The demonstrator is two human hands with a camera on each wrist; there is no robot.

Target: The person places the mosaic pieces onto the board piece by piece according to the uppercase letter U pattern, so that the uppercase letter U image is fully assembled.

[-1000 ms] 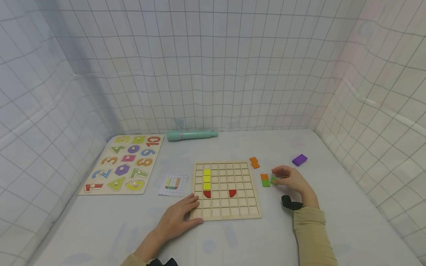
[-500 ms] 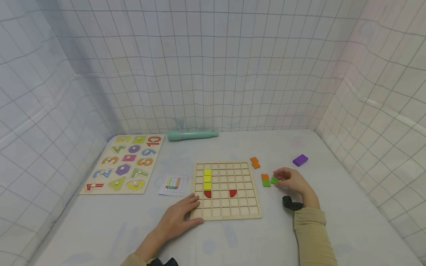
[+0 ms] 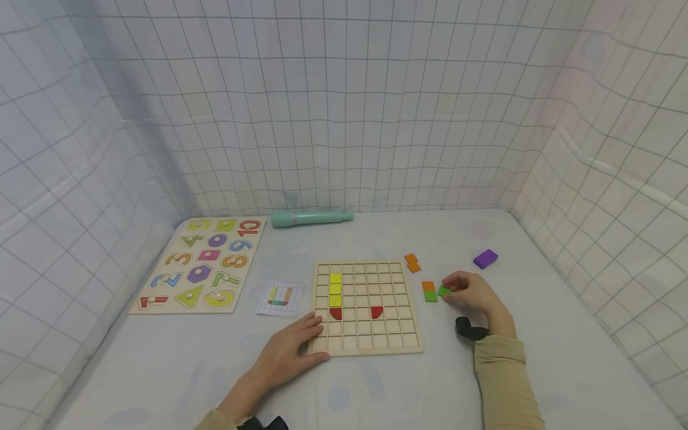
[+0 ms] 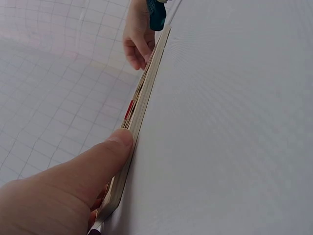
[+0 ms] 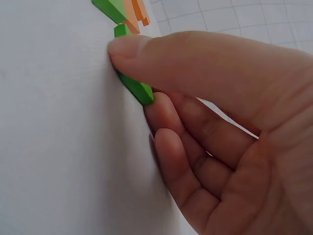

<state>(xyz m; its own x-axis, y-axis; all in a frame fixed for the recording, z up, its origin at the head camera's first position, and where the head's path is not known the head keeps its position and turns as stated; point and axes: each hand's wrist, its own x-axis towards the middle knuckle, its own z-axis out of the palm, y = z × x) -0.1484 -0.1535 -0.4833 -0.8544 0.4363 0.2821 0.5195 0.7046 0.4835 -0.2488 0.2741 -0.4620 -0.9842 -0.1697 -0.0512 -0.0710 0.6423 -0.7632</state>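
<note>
My left hand rests with straight fingers on the near left corner of the wooden grid board, its thumb along the front edge, as the left wrist view also shows. The board holds a column of yellow square tiles and two red quarter-circle tiles. Right of the board, my right hand pinches a green tile low over the table, thumb on top and the other fingers curled behind. Just left of it, a green tile and an orange tile lie edge to edge.
Orange tiles lie off the board's far right corner, and a purple block farther right. A pattern card is left of the board. Beyond are a number-and-shape puzzle board and a teal stick-shaped thing by the back wall.
The right hand has shifted very slightly at the green tile, which now sits turned a little differently between thumb and fingers. The left hand has stayed on the board.
</note>
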